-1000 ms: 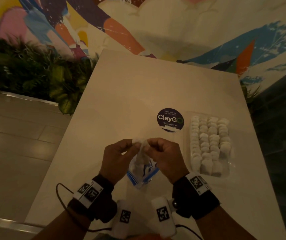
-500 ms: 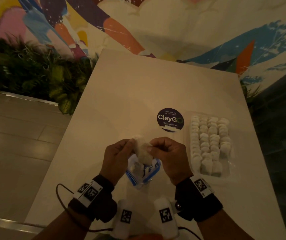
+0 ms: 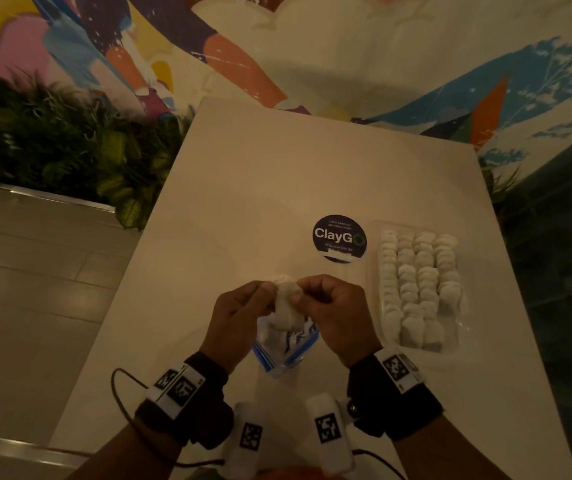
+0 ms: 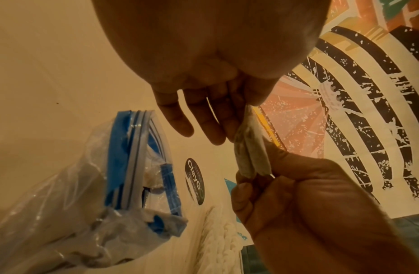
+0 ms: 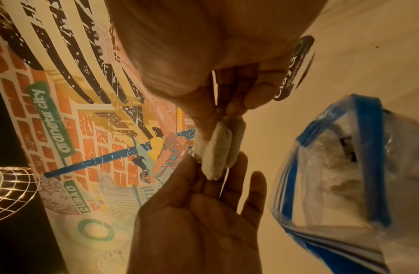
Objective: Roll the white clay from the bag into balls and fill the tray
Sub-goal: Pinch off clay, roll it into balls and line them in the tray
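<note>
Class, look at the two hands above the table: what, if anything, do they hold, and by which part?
Both hold one lump of white clay above the bag: the left hand and the right hand each pinch its upper part from opposite sides.

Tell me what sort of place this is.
Probably a shared office pantry or lounge: the round dark ClayGo sticker on the white table reads "keep our pantries clean", a colourful painted mural covers the wall, and green leafy plants line the side.
</note>
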`<state>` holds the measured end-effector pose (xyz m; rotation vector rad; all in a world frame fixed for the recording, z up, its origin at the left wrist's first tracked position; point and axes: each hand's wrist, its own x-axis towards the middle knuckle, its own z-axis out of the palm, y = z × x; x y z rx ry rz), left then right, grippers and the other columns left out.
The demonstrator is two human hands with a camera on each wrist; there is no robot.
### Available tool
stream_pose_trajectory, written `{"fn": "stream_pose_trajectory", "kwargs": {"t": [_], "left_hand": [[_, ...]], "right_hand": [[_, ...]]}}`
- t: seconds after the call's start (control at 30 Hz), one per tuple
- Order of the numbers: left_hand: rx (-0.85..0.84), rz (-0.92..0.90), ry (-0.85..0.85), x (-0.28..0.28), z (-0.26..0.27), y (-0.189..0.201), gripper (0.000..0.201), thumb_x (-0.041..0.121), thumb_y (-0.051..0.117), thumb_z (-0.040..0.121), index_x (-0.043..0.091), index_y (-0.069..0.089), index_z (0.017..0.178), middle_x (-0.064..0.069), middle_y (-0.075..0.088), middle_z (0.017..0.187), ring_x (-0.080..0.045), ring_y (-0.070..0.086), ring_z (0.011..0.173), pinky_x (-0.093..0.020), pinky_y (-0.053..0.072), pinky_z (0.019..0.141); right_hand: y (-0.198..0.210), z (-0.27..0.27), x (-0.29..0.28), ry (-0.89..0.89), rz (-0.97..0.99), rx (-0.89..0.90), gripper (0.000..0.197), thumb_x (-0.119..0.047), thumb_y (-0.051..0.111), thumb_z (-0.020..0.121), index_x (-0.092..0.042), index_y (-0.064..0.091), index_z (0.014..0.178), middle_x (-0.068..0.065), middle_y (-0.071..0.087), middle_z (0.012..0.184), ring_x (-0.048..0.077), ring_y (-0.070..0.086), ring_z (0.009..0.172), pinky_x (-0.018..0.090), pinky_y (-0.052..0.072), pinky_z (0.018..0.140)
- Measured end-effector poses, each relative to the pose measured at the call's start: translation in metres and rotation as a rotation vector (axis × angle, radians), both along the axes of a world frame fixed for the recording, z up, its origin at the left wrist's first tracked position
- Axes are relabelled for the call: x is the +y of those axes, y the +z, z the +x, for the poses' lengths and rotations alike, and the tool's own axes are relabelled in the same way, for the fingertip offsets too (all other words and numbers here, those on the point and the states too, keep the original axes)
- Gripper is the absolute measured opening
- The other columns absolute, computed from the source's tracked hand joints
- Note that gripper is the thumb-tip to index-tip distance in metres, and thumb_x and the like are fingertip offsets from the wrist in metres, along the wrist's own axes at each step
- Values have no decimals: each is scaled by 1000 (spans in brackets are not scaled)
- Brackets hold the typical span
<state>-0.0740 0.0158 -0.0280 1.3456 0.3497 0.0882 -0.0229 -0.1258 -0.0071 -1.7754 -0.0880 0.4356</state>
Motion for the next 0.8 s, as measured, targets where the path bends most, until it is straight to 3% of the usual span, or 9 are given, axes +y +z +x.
{"fn": "stream_pose_trajectory", "kwargs": {"t": [0.13,0.2,0.3,0.4,0.47,0.6,0.67,0.8], "left_hand": [[31,-33,-7,2,0,-2,40,27,46,89,-5,66,102,-29,67,97,-42,64,92,-48,53,89],[33,-39,-16,2,-1,-1,35,27,53,91,-3,67,103,-25,69,97,-39,66,93,-44,54,88],[16,43,-46,0,-2,3,17,20,60,84,11,72,92,-13,74,88,-31,69,85,-40,56,82],[14,120,-60,0,-3,2,10,11,64,83,12,72,90,-5,75,80,-23,71,76,-32,57,73],[19,148,-63,1,-4,2,12,4,62,85,10,71,89,-4,74,76,-21,71,72,-29,57,69],[37,120,-71,0,-4,4,15,0,60,86,8,71,92,-9,74,79,-26,72,73,-34,60,68],[35,131,-80,-2,-4,4,18,-2,60,86,8,70,95,-6,75,79,-22,72,72,-29,59,65],[15,203,-104,-2,-5,1,24,-4,62,84,16,70,92,0,75,76,-15,71,70,-24,57,63]], "right_hand": [[-3,1,-2,-13,-28,-28,8,-12,72,82,-17,68,87,-1,71,80,3,65,70,16,52,64],[-3,1,-3,-19,-33,-31,7,-13,72,81,-16,69,87,0,71,80,2,64,68,15,51,62],[-5,1,-3,-21,-4,-24,10,-12,73,80,-17,70,88,2,72,82,9,68,75,22,55,69],[-6,0,-4,5,-16,-28,18,-12,74,80,-22,70,94,1,73,89,13,70,84,29,58,78],[-6,1,-5,12,-41,-52,21,-13,75,79,-27,69,93,-1,73,86,13,70,81,30,58,78],[-5,1,-6,19,-53,-64,30,-7,74,77,-28,66,95,-9,65,71,3,64,72,25,56,74],[-4,0,-7,26,-64,-72,30,-8,74,77,-29,65,96,-10,64,75,1,62,71,22,55,72],[-2,-1,-12,108,-89,-64,26,-8,73,79,-33,66,79,-10,66,75,0,63,67,20,54,67]]}}
